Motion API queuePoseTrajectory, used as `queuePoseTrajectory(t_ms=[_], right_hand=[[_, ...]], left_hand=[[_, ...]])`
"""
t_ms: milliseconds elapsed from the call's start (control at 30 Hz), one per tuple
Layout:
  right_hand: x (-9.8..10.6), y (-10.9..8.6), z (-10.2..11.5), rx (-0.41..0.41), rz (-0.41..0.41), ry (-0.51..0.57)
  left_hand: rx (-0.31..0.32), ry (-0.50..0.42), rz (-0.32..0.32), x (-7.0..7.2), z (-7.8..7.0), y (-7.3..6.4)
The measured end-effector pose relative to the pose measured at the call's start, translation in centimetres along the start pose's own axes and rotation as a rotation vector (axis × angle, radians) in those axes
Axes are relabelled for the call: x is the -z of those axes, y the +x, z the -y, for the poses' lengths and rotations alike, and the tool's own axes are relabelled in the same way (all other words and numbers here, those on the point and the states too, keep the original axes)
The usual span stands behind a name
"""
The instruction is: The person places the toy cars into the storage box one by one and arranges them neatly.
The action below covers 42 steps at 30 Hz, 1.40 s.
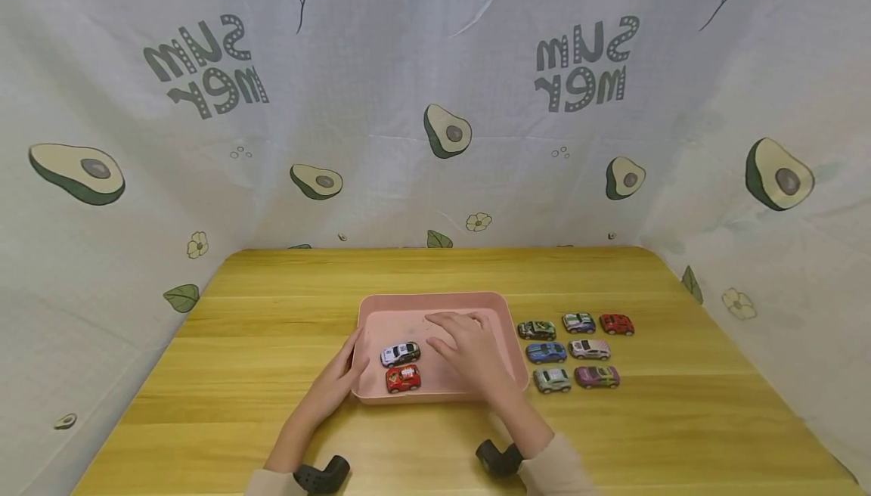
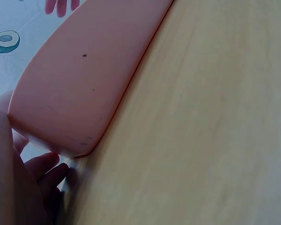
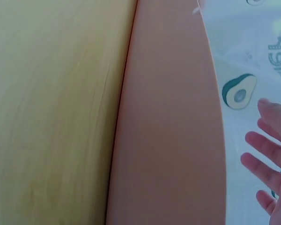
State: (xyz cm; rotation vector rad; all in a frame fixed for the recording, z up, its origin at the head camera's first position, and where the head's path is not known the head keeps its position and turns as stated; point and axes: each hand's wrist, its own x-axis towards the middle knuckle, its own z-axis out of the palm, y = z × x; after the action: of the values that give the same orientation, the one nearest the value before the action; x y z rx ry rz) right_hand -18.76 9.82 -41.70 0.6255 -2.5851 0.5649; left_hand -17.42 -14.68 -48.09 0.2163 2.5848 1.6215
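Bracing at 8 o'clock, your left hand (image 1: 333, 384) straddles the side wall of the pink tray (image 1: 435, 398); that grip is narrow, holding the wall with the thumb over the rim. The tray stands flat on the desk (image 1: 272, 345), ahead of you at 12 o'clock. On its floor, toward 8 o'clock, sits a red car (image 1: 404, 379); a white car (image 1: 400, 354) lies just beyond it, toward 9. Your right hand (image 1: 472, 348) is over the tray's 3 o'clock half, its grip wide, with nothing seen in it; fingertip contact with the floor cannot be confirmed.

The step in hand is judged to be handling cars at the tray: steady the wall, descend from above, and pinch one car by its flanks without nudging its neighbour.

Edges: just outside the 3 o'clock wall stand the silver car (image 1: 552, 380), blue car (image 1: 547, 352) and green-and-black car (image 1: 537, 330), so lift your wrist over that rim. Tray floor offers room at 5 and 11 o'clock; bare wood lies at 9 and beyond the far rim. The patterned cloth (image 1: 381, 201) bounds your reach at 12.
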Motion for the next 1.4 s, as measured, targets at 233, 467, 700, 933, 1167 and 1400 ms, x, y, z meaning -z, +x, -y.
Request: queuePoseTrajectory(t_ms=[233, 467, 700, 933, 1167, 1400], right_hand=[[1.3, -0.9, -1.2, 0.045, -0.041, -0.128], [2.2, -1.8, -2.4, -0.023, -0.047, -0.051], [3.3, -2.6, -4.4, -0.047, -0.075, -0.091], [4.4, -3.5, -6.5, -0.027, -0.152, -0.144], [5.7, -4.4, -8.5, -0.011, -0.214, -0.128], [6.7, -5.8, -10.8, -0.067, -0.164, -0.108]], left_hand=[[0.011, 0.009, 0.008, 0.2, -1.3, -0.6], [0.020, 0.007, 0.007, 0.2, -1.6, -0.6], [0.024, -0.003, 0.007, 0.3, -1.5, -0.6], [0.021, -0.008, 0.015, 0.4, -2.3, -0.9], [0.003, -0.001, -0.001, 0.1, -0.3, -0.1], [0.005, -0.005, 0.009, 0.1, -0.3, 0.0]])
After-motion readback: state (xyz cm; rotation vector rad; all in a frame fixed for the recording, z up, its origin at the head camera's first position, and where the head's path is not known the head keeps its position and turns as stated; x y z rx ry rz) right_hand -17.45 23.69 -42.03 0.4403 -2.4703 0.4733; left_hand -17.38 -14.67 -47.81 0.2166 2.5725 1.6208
